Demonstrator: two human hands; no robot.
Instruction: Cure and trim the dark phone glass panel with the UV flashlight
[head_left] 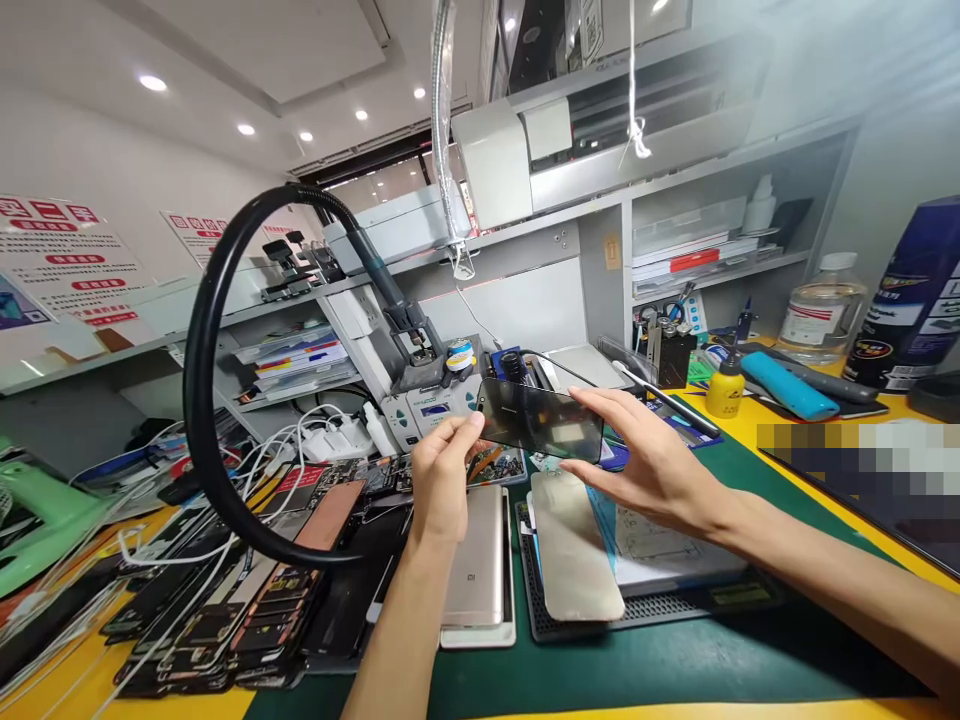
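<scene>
Got this dark glass panel (538, 422) up at 12 o'clock, left hand (444, 468) pinching its 9 o'clock end, right hand (651, 455) gripping its edges around 3, so I'd go light and edge-only to avoid smudges.

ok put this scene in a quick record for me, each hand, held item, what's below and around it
left hand: pinching one end of the dark panel
right hand: thumb and fingers on the panel's other end
held item: glossy, phone-shaped, raised above the bench
below: pale rounded plate; gold-coloured phone
left side: black hose looping over stacked phone parts
right side: yellow bottle
surface: green mat
</scene>
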